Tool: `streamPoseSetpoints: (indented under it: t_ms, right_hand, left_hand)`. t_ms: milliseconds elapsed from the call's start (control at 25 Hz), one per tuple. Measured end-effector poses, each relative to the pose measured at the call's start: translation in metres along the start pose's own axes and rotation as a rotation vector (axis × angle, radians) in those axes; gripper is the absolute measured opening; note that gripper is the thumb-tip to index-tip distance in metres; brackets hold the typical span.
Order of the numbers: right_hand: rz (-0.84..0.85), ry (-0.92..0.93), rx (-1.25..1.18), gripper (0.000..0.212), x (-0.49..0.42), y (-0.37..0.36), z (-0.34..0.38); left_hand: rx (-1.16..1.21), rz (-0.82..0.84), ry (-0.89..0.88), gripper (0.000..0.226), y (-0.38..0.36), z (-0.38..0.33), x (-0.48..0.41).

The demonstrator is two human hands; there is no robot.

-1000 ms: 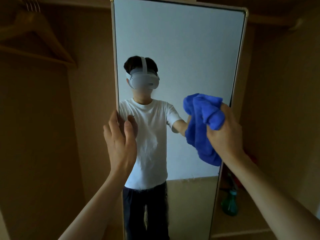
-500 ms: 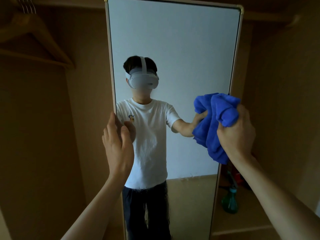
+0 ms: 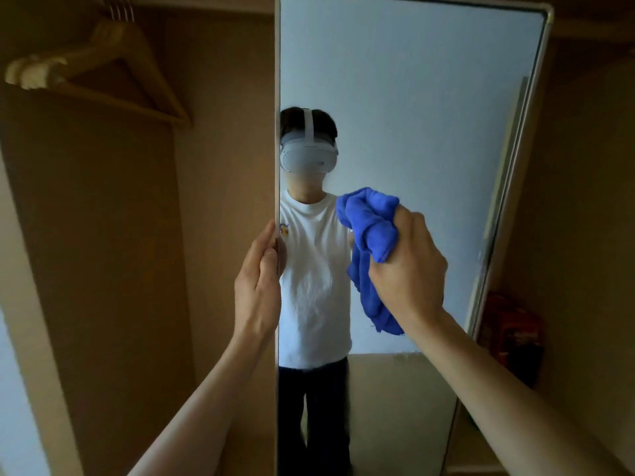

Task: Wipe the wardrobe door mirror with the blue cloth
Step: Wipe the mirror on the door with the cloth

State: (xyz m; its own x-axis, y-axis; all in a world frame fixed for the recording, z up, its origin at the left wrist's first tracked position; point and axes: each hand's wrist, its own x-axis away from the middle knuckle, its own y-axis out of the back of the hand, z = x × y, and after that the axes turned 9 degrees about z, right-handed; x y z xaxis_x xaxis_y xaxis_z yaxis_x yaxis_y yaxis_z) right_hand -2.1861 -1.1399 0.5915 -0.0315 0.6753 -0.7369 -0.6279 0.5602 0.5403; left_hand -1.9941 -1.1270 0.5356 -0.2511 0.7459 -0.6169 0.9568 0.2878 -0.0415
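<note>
Mirror (image 3: 412, 97): upright wardrobe door panel, reflecting the person.
Blue cloth (image 3: 367, 235): bunched up at the glass around mid-height, nearer the mirror's left edge. Its loose end hangs below the fist.
Right hand (image 3: 409, 269): fingers curled tight round the cloth, which bulges above and to the left of the knuckles.
Left hand (image 3: 257, 286): grips the mirror's left edge, level with the cloth but apart from it.
Hanger (image 3: 103, 63): wooden, upper left inside the wardrobe.

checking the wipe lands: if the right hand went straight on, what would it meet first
Likely the mirror, with the blue cloth that the right hand grips landing first; depth is unclear.
</note>
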Motion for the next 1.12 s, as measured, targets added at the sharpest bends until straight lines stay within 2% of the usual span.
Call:
streamPoseSetpoints:
  t_ms: [120, 360, 600, 800, 1120]
  right_hand:
    - [0.075, 0.053, 0.055, 0.012, 0.002, -0.011, 0.027]
    - [0.113, 0.247, 0.249, 0.025, 0.015, -0.032, 0.047]
    - [0.158, 0.587, 0.413, 0.039, 0.005, -0.028, 0.042]
    - [0.057, 0.619, 0.454, 0.035, 0.016, -0.039, 0.036]
    - [0.16, 0.631, 0.45, 0.044, 0.074, -0.078, 0.007]
  left_hand:
    - [-0.028, 0.049, 0.003, 0.044, 0.01, 0.005, 0.0]
    - [0.021, 0.119, 0.04, 0.042, 0.019, 0.012, 0.005]
    - [0.019, 0.132, 0.093, 0.048, 0.021, 0.014, 0.014]
    - [0.045, 0.155, 0.15, 0.056, 0.02, 0.02, 0.021]
    - [0.107, 0.096, 0.199, 0.047, 0.016, 0.03, 0.03]
